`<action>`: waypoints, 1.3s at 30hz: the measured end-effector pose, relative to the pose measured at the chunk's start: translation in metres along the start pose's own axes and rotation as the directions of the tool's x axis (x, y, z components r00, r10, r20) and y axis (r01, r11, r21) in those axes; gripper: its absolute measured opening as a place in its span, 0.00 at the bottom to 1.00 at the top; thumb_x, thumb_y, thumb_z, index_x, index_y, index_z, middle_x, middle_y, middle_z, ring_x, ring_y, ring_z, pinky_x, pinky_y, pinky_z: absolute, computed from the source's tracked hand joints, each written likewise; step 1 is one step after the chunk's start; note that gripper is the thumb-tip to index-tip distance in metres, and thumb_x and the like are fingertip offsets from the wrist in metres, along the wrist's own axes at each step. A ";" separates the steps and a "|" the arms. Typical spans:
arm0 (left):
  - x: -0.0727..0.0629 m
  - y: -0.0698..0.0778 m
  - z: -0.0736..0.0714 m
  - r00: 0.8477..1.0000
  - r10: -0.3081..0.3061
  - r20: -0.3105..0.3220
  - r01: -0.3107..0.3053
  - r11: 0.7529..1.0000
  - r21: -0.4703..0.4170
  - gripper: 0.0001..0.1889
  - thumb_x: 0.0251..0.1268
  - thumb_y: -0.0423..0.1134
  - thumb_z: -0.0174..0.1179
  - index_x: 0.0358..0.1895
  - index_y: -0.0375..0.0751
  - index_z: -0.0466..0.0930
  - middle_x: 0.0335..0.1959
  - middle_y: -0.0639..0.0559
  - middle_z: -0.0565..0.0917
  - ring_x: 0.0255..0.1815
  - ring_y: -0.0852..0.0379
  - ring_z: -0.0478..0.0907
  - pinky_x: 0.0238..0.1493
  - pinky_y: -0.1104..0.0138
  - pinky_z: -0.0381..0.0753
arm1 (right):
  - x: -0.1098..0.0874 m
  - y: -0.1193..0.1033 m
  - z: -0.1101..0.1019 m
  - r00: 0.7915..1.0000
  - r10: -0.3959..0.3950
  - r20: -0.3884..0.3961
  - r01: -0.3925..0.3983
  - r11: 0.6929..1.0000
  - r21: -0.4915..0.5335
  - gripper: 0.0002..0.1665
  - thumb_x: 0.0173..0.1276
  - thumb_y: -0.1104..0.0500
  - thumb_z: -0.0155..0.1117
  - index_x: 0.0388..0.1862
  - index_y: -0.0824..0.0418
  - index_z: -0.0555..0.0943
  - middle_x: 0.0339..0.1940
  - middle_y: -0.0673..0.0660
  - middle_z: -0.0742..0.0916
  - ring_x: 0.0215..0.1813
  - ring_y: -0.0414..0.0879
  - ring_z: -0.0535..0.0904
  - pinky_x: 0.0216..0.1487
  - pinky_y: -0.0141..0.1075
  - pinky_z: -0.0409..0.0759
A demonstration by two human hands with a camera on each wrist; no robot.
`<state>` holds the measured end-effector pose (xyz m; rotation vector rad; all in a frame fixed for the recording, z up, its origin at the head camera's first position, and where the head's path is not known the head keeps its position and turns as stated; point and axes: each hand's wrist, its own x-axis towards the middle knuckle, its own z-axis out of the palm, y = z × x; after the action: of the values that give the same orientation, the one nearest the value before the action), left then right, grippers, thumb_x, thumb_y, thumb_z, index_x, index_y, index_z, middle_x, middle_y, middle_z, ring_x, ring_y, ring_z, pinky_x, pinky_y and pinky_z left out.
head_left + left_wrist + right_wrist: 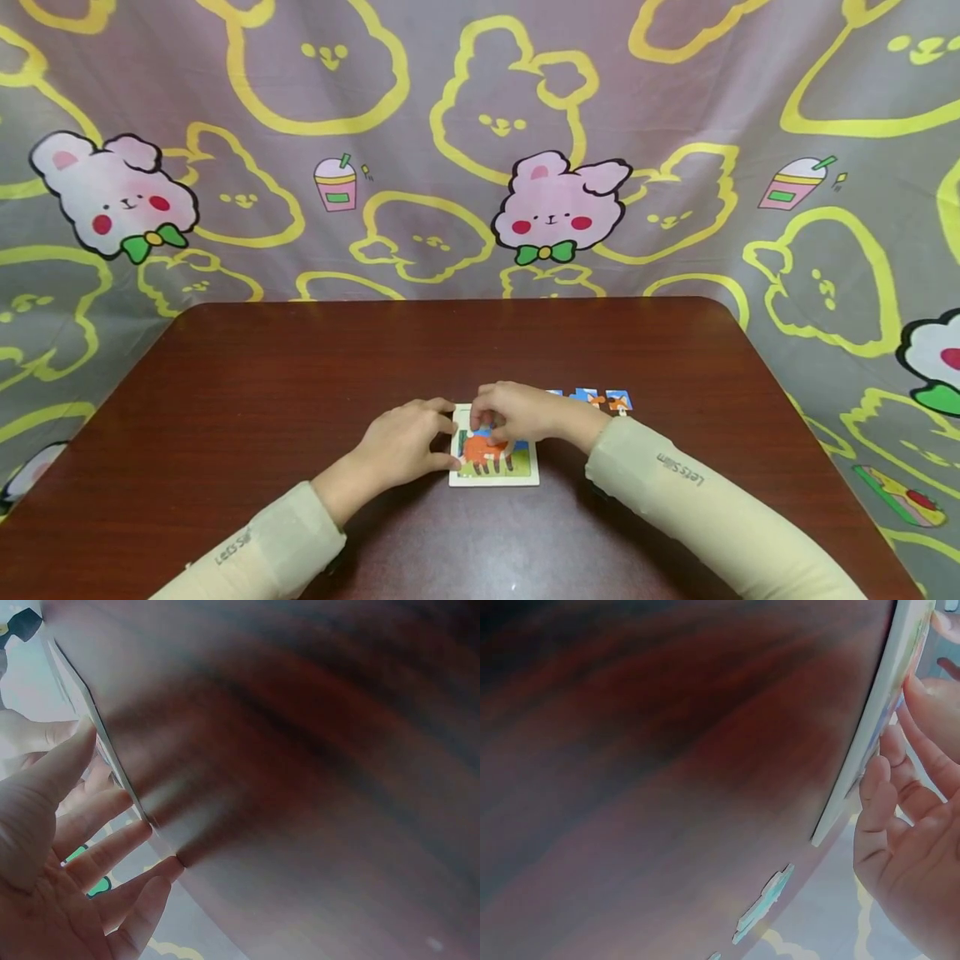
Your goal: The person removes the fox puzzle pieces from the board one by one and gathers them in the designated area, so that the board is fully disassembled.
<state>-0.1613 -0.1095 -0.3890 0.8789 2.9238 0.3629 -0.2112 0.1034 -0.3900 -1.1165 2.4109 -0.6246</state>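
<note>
A small jigsaw puzzle in a pale frame [495, 482] lies on the table, its picture showing an orange animal with several legs on green ground. My left hand [405, 442] is at the frame's left side; in the left wrist view its spread fingertips and thumb [86, 735] touch the edge. Over the upper part of the picture, my right hand [517, 412] pinches a small blue puzzle piece [482, 432] between thumb and fingers, low against the board. The right hand hides much of the picture's top. The right wrist view shows the frame [851, 769] edge-on beside the curled fingers.
Loose puzzle pieces [618, 400] in blue and orange lie on the table behind the right wrist, partly covered by it. The dark red-brown table [300, 358] has rounded far corners. A curtain [420, 167] with cartoon rabbits hangs around its far side and flanks.
</note>
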 end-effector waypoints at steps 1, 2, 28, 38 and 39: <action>0.000 0.000 0.000 1.000 0.000 -0.001 0.000 1.000 0.001 0.21 0.49 0.54 0.76 0.43 0.47 0.89 0.58 0.47 0.83 0.54 0.44 0.82 0.46 0.50 0.83 | 0.000 0.000 0.000 1.000 0.001 0.000 -0.001 1.000 0.001 0.10 0.64 0.66 0.69 0.43 0.57 0.83 0.39 0.50 0.80 0.37 0.37 0.76 0.44 0.28 0.77; 0.000 0.000 0.000 1.000 0.000 -0.001 0.000 1.000 0.003 0.20 0.49 0.54 0.76 0.43 0.48 0.89 0.58 0.47 0.83 0.54 0.44 0.82 0.45 0.50 0.83 | 0.001 0.000 0.001 1.000 0.003 0.001 -0.003 1.000 0.002 0.10 0.64 0.66 0.69 0.43 0.57 0.83 0.40 0.51 0.80 0.38 0.38 0.76 0.44 0.28 0.77; 0.001 -0.002 0.001 1.000 0.004 0.003 -0.004 1.000 0.013 0.21 0.49 0.55 0.75 0.45 0.48 0.89 0.58 0.48 0.83 0.54 0.45 0.83 0.43 0.51 0.84 | 0.000 0.001 0.000 1.000 -0.012 -0.003 0.013 0.951 0.309 0.06 0.65 0.67 0.68 0.38 0.61 0.80 0.31 0.52 0.81 0.33 0.38 0.75 0.29 0.32 0.83; 0.001 -0.002 0.002 1.000 0.003 0.005 -0.003 1.000 0.010 0.21 0.49 0.55 0.75 0.45 0.49 0.89 0.59 0.48 0.83 0.54 0.45 0.82 0.43 0.51 0.84 | 0.001 -0.002 0.004 1.000 0.027 -0.007 -0.023 0.927 0.375 0.05 0.66 0.71 0.65 0.36 0.63 0.80 0.28 0.53 0.83 0.32 0.37 0.78 0.26 0.38 0.85; 0.001 -0.002 0.001 1.000 0.003 0.005 -0.003 1.000 0.011 0.21 0.49 0.55 0.75 0.45 0.49 0.89 0.58 0.48 0.83 0.54 0.45 0.82 0.43 0.51 0.84 | 0.001 -0.002 0.004 1.000 0.028 -0.009 -0.023 0.926 0.378 0.05 0.66 0.71 0.65 0.36 0.63 0.79 0.28 0.53 0.83 0.31 0.37 0.78 0.26 0.38 0.85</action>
<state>-0.1629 -0.1106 -0.3909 0.8848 2.9226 0.3452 -0.2083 0.1006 -0.3928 -0.9162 2.1825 -1.0387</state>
